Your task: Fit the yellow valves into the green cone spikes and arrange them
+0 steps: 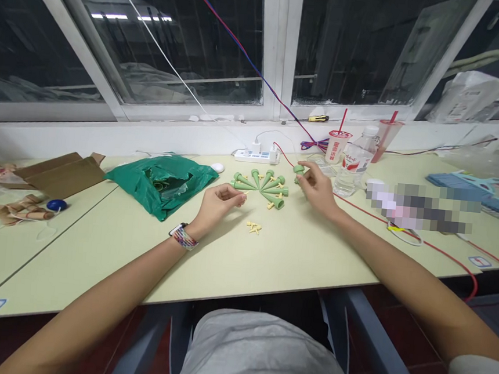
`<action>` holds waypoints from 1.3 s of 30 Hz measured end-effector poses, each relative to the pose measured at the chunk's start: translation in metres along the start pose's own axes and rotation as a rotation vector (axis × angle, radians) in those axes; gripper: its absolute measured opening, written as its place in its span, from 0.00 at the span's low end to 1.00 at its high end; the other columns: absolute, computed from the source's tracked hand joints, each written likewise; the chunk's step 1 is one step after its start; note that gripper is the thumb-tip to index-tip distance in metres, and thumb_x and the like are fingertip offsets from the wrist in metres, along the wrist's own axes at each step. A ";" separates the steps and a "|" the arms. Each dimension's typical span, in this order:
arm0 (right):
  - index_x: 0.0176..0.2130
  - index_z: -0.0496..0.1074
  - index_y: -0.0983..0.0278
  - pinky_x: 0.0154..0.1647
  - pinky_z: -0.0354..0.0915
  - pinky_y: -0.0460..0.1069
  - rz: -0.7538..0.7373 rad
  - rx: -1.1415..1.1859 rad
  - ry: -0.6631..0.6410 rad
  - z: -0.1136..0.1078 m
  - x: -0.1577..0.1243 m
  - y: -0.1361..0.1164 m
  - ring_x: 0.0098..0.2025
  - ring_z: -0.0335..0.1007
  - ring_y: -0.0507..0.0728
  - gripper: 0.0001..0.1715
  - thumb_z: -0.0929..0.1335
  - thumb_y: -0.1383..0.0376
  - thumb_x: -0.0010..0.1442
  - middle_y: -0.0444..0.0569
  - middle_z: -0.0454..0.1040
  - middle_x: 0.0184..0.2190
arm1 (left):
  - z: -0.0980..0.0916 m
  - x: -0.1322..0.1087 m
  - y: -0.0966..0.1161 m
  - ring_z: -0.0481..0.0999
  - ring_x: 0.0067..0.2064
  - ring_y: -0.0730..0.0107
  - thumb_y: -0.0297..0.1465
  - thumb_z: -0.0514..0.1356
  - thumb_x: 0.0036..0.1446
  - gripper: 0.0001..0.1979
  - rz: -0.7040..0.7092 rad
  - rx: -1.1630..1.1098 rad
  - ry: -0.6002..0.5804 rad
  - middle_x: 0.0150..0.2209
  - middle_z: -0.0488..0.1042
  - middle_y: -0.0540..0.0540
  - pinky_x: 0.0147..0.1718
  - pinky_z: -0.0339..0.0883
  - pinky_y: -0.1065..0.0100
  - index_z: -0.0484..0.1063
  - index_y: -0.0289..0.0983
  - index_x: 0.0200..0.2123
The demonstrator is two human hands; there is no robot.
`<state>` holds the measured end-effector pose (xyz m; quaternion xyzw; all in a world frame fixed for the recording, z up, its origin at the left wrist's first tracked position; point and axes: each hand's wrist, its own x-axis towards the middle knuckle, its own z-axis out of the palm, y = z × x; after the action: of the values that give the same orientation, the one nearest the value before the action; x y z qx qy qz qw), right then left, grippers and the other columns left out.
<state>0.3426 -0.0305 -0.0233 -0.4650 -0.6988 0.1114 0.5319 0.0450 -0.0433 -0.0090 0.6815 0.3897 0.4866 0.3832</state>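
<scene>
Several green cone-shaped plastic pieces [262, 186] lie fanned out on the pale table [296, 255]. My right hand [317, 187] is just right of the fan and pinches one more green cone piece [298, 170] by its wide end. My left hand [218, 202] rests left of the fan with the fingers curled, a small yellow peg [244, 194] showing at its fingertips. A few loose yellow pegs [253, 227] lie on the table between my hands.
A crumpled green plastic bag [162, 182] lies to the left, with an open cardboard box [61, 173] and wooden toys [18, 208] beyond it. Behind the fan sit a power strip [254, 154], a paper cup [337, 146], a water bottle [352, 168] and a red cable [428, 244].
</scene>
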 end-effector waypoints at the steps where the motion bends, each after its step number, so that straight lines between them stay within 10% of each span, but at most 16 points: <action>1: 0.60 0.69 0.62 0.38 0.64 0.51 0.010 -0.117 0.016 -0.007 0.004 0.011 0.33 0.68 0.57 0.25 0.64 0.55 0.69 0.45 0.72 0.31 | -0.002 0.001 -0.003 0.81 0.35 0.62 0.44 0.74 0.52 0.18 0.020 0.023 0.011 0.33 0.83 0.42 0.38 0.76 0.61 0.77 0.36 0.29; 11: 0.60 0.64 0.67 0.40 0.62 0.53 0.316 -0.720 -0.055 -0.021 0.016 0.052 0.41 0.74 0.67 0.25 0.65 0.58 0.70 0.60 0.80 0.41 | 0.002 -0.002 -0.012 0.82 0.45 0.60 0.40 0.63 0.65 0.11 0.199 0.489 -0.278 0.43 0.84 0.46 0.46 0.73 0.61 0.82 0.41 0.42; 31: 0.48 0.74 0.67 0.43 0.63 0.53 0.312 -0.725 -0.134 -0.010 0.019 0.067 0.47 0.72 0.64 0.13 0.63 0.64 0.70 0.61 0.76 0.48 | 0.002 -0.002 -0.013 0.75 0.44 0.57 0.38 0.64 0.65 0.10 0.277 0.588 -0.390 0.36 0.81 0.45 0.46 0.68 0.57 0.84 0.42 0.35; 39: 0.45 0.74 0.65 0.53 0.64 0.57 -0.268 -0.519 -0.124 0.000 0.009 0.031 0.49 0.68 0.65 0.11 0.64 0.62 0.70 0.58 0.74 0.44 | 0.001 -0.002 -0.013 0.75 0.42 0.59 0.38 0.60 0.68 0.14 0.310 0.574 -0.444 0.35 0.80 0.45 0.44 0.67 0.59 0.85 0.42 0.36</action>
<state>0.3593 -0.0067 -0.0378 -0.4812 -0.7904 -0.1141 0.3614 0.0431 -0.0397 -0.0213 0.9004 0.3100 0.2508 0.1742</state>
